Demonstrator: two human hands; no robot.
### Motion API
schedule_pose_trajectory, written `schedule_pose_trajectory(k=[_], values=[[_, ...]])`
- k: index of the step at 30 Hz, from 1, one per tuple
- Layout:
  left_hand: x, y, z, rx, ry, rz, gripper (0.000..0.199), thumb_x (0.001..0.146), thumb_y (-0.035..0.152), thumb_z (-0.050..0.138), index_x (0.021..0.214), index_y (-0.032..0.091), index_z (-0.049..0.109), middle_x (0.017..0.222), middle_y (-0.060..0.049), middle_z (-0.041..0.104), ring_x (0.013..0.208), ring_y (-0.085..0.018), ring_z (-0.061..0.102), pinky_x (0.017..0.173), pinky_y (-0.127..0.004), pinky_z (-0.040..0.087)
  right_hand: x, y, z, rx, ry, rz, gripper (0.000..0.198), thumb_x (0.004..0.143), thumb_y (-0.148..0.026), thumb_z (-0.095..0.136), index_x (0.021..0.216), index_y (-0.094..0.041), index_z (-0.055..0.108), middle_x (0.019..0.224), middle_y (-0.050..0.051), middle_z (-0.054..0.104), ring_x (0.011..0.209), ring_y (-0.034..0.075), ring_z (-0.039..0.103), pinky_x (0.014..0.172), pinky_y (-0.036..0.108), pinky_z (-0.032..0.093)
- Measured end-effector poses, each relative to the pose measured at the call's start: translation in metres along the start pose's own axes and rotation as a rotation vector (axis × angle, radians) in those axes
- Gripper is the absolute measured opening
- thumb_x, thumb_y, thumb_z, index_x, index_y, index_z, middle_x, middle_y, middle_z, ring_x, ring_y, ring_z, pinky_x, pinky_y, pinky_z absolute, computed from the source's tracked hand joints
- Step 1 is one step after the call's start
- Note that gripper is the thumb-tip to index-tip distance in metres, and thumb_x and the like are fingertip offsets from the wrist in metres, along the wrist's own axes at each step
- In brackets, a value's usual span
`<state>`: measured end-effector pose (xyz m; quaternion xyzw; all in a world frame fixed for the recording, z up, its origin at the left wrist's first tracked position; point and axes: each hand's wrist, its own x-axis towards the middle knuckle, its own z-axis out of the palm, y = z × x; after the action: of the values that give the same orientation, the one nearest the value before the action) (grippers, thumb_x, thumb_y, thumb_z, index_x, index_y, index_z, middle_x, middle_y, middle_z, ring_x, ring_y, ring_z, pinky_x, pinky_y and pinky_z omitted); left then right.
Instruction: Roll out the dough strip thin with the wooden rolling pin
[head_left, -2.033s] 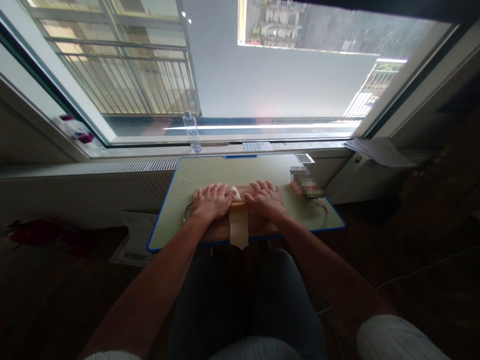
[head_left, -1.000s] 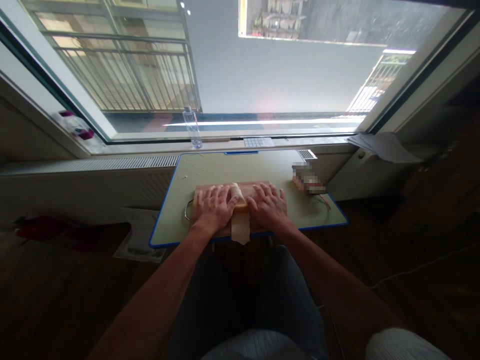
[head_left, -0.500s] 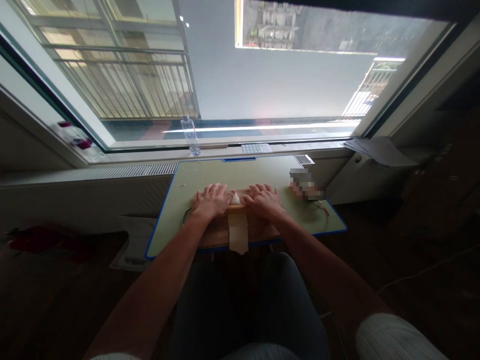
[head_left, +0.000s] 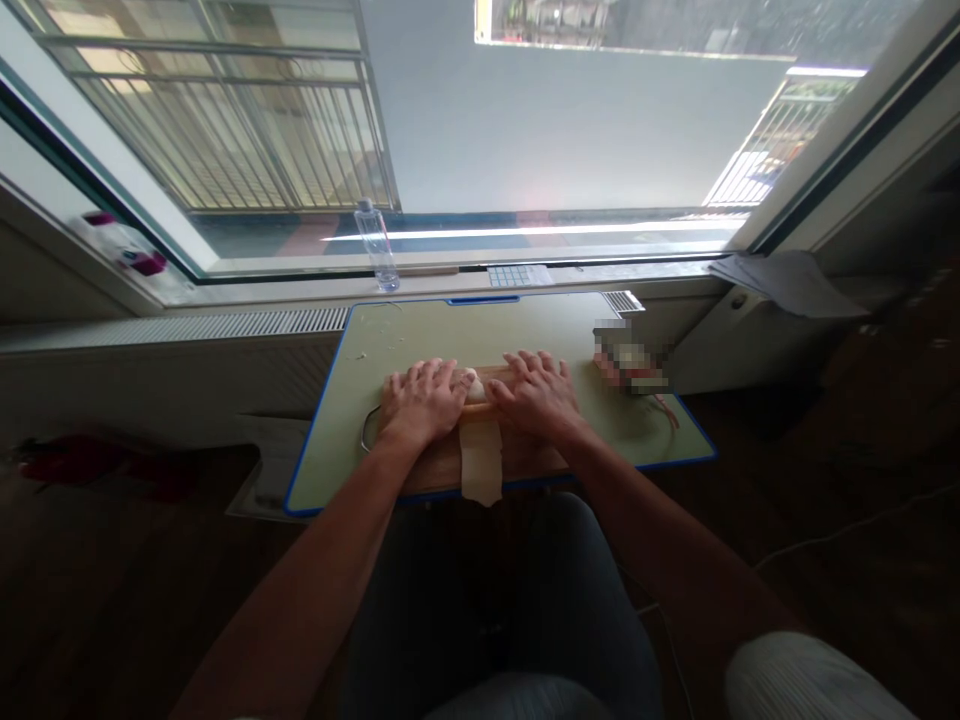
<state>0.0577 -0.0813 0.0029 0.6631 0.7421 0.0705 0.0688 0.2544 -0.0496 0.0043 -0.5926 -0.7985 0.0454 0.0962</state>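
Note:
A wooden rolling pin [head_left: 477, 411] lies crosswise on a wooden board [head_left: 427, 470] with a metal handle at its left side. My left hand [head_left: 427, 400] rests over the pin's left part, fingers stretched forward. Over the right part lies my right hand [head_left: 536, 395], its fingers spread. Both thumbs point inward. Between the hands, a pale lump of dough [head_left: 473, 384] shows beyond the pin. On the near side, a flat strip of dough [head_left: 481, 460] runs out and hangs past the board's front edge. My hands cover the pin's ends.
Under the board stands a small green table [head_left: 427, 335] with a blue rim. A blurred-out item [head_left: 630, 360] lies at its right. A clear bottle [head_left: 377, 245] stands on the windowsill beyond, and another bottle [head_left: 124, 243] with purple parts is at far left. Papers [head_left: 787, 283] lie at right.
The view has tilted down slightly, so the window and table sit higher in the picture. The right hand's fingers are spread a little wider, and the dough lump beyond the pin looks rounder.

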Motion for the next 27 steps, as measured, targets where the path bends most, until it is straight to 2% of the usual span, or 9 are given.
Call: schedule_pose_trajectory(k=[7,17,21,27], values=[[-0.014,0.003,0.005,0.025,0.105,0.014,0.072,0.11,0.066,0.022,0.161,0.028,0.056,0.17,-0.009,0.051,0.158,-0.033,0.042,0.132,-0.063,0.026,-0.014,0.0,0.006,0.001,0.091,-0.008,0.067,0.107,-0.06,0.044,0.163,-0.024,0.053,0.17,0.01,0.051,0.158,0.038,0.039,0.13,0.062,0.026],[-0.051,0.012,0.007,0.035,0.198,0.018,0.064,0.111,0.058,0.033,0.162,0.025,0.055,0.169,-0.012,0.053,0.159,-0.035,0.042,0.134,-0.066,0.022,-0.05,-0.003,0.008,-0.008,0.175,-0.028,0.062,0.111,-0.054,0.042,0.161,-0.021,0.056,0.169,0.01,0.052,0.159,0.036,0.038,0.131,0.06,0.022],[-0.05,0.012,0.007,0.044,0.178,0.015,0.064,0.111,0.056,0.032,0.164,0.025,0.053,0.171,-0.011,0.05,0.16,-0.034,0.039,0.135,-0.065,0.018,-0.05,-0.003,0.009,0.0,0.153,-0.017,0.063,0.111,-0.056,0.041,0.162,-0.022,0.055,0.17,0.01,0.05,0.16,0.035,0.036,0.132,0.061,0.021],[-0.023,0.008,-0.002,0.042,0.04,-0.024,0.071,0.11,0.06,0.023,0.167,0.025,0.047,0.175,-0.011,0.044,0.163,-0.033,0.035,0.134,-0.066,0.021,-0.023,0.0,0.003,-0.003,0.052,-0.007,0.068,0.11,-0.062,0.04,0.164,-0.023,0.052,0.172,0.009,0.048,0.161,0.038,0.035,0.131,0.064,0.023]])
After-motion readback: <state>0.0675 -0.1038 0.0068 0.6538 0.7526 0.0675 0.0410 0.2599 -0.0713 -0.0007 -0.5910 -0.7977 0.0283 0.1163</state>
